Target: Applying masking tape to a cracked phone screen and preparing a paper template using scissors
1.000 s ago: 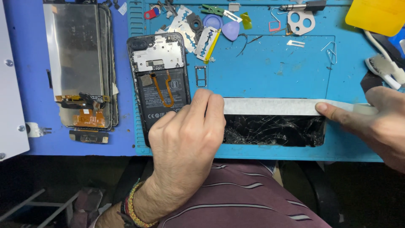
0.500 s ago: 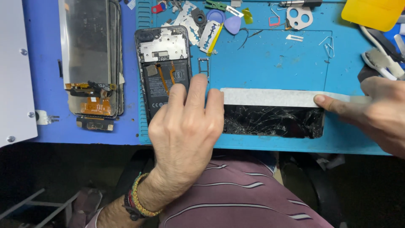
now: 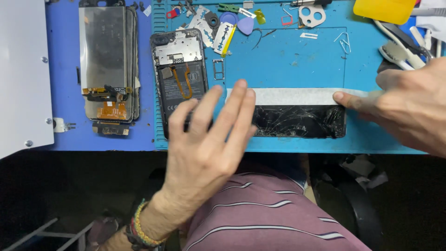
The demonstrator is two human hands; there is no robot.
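Note:
A cracked black phone screen (image 3: 302, 122) lies flat on the blue work mat (image 3: 288, 60), with a strip of white tape (image 3: 292, 96) stuck along its far edge. My left hand (image 3: 209, 139) hovers over the screen's left end with fingers spread and holds nothing. My right hand (image 3: 404, 102) presses a fingertip on the tape's right end. To the left of the screen lies an opened phone body (image 3: 179, 69) with its battery and an orange flex cable showing.
A detached display assembly (image 3: 108, 60) lies on the darker blue mat at the left, beside a grey metal panel (image 3: 23, 74). Blades, picks, a SIM tray (image 3: 218, 69) and small parts lie along the back. A yellow cloth (image 3: 383, 9) and tools sit at the back right.
My left hand has lifted off the tape's left end and opened its fingers. The right hand still holds the tape's right end.

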